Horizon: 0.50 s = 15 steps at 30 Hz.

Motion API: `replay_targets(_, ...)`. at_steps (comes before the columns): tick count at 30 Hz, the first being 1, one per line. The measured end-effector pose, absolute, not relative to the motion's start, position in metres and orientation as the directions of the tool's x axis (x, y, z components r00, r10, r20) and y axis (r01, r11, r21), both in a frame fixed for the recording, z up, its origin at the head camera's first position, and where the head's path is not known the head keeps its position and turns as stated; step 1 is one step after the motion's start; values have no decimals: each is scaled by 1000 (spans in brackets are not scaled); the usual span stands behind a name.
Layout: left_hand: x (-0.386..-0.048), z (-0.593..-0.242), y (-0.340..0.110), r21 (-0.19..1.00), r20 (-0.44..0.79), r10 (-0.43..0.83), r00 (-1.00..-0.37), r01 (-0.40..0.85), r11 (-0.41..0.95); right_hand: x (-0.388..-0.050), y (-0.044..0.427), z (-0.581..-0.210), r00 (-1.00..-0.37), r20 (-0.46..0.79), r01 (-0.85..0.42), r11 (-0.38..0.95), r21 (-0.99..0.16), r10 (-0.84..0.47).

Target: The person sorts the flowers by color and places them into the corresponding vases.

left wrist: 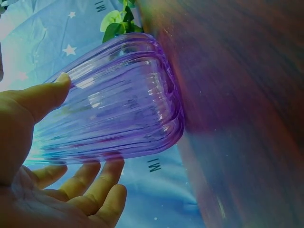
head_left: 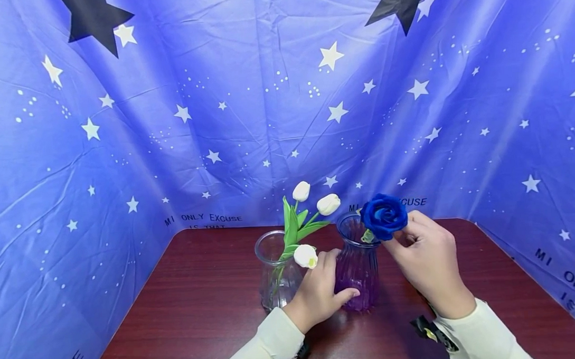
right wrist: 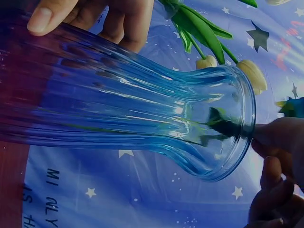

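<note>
A ribbed glass vase, blue at the rim and purple towards the base, stands upright on the table. My left hand holds its body from the left, thumb on the near side and fingers round the far side. Just over the right of its rim is a blue rose. My right hand pinches the rose close beneath its head. Inside the vase, the right wrist view shows a green leaf and a thin stem running down. The right fingertips are at the rim.
Left of the coloured vase stands a clear glass vase holding white tulips with green leaves; one bloom hangs low over my left hand. A starry blue cloth surrounds the dark red wooden table at the back and sides.
</note>
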<state>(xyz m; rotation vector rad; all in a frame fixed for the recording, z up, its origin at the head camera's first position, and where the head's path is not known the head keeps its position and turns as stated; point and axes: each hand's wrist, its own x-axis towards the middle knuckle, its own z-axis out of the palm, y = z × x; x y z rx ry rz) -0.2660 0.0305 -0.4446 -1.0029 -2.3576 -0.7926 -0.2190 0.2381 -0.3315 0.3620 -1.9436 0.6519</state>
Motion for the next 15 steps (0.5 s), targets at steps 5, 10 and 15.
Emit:
replay_targets(5,-267,-446,31,321,604,489,-630,754,574,-220,237,-330,-526,850,-419,876,-240,-19)
replay_targets(10,-266,-445,31,333,595,491,-636,752,569,-219,235,-326,-581,813,-377,895,-241,-26)
replay_targets(15,-265,-444,31,343,590,493,-640,751,564,-219,232,-326,-630,776,-351,902,-252,-28)
